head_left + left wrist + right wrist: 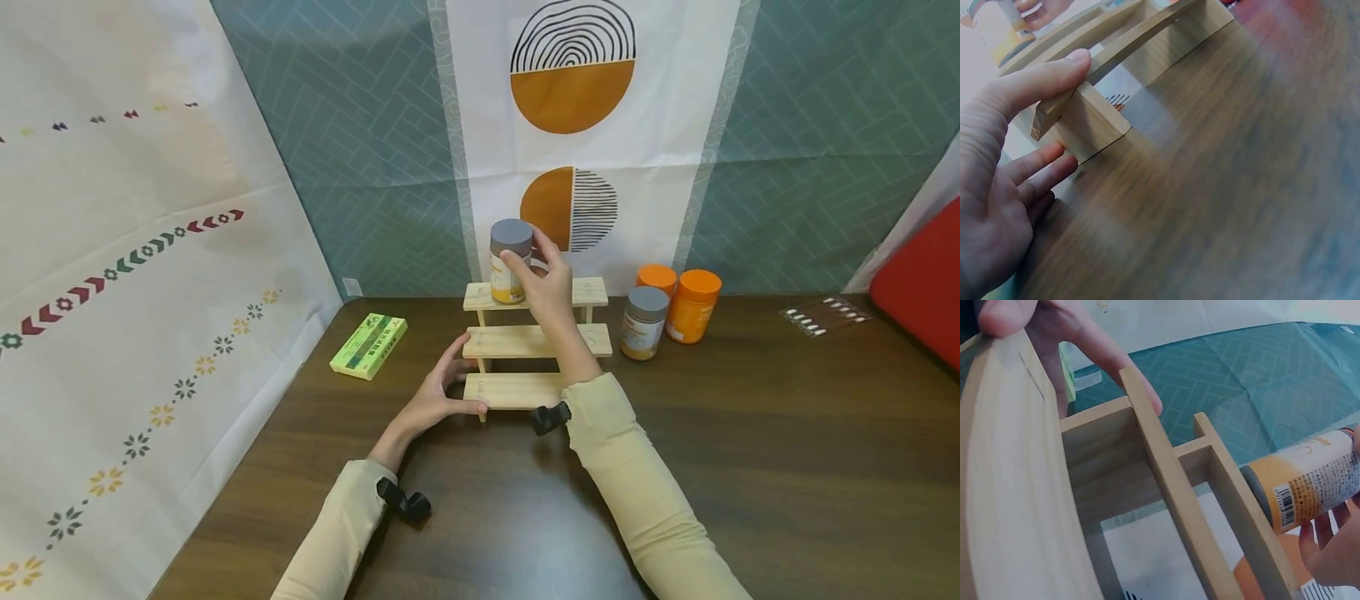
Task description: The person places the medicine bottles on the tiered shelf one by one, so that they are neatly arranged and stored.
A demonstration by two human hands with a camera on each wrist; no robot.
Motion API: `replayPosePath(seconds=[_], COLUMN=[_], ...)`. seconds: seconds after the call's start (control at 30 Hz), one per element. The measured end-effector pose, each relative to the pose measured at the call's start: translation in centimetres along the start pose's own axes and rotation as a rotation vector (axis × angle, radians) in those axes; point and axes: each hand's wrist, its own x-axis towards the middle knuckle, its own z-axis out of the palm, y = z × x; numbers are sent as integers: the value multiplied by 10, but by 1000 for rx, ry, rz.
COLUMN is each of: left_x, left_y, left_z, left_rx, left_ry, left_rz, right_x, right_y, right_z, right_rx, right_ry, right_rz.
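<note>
A three-tier wooden display rack stands on the dark table. My left hand holds its left end, the thumb on the lowest tier and a fingertip at the middle one. In the left wrist view the thumb lies over the tier's edge, with other fingers beside the side panel. My right hand grips a grey-lidded jar upright at the left end of the top tier. Its base is right at the board in the right wrist view, where the label shows a barcode.
Right of the rack stand another grey-lidded jar and two orange jars. A green-yellow box lies to the left. Farther right are a clear packet of small white-tipped items and a red object. Patterned cloths hang behind and at left.
</note>
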Motion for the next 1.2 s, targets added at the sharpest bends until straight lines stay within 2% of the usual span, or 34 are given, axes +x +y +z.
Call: replayPosePath(seconds=[0.43,0.57,0.83,1.03,1.2], left_x=[-5,-4,-2,-1,-1], left_y=[-2,-1,0,0,0], left_z=[-1,-1,0,0,0], left_rx=[5,4,13,8,22], left_ry=[7,4,-10,-1,-3], left_rz=[11,26,21,38,21], right_x=[-5,-5,-6,-5,-6], right_y=[11,10,12,12,11], right_z=[12,11,8,7,6], right_rx=[41,46,38,35,40], right_ry=[3,12,32,16,20], right_rz=[11,-12,-8,-53,-39])
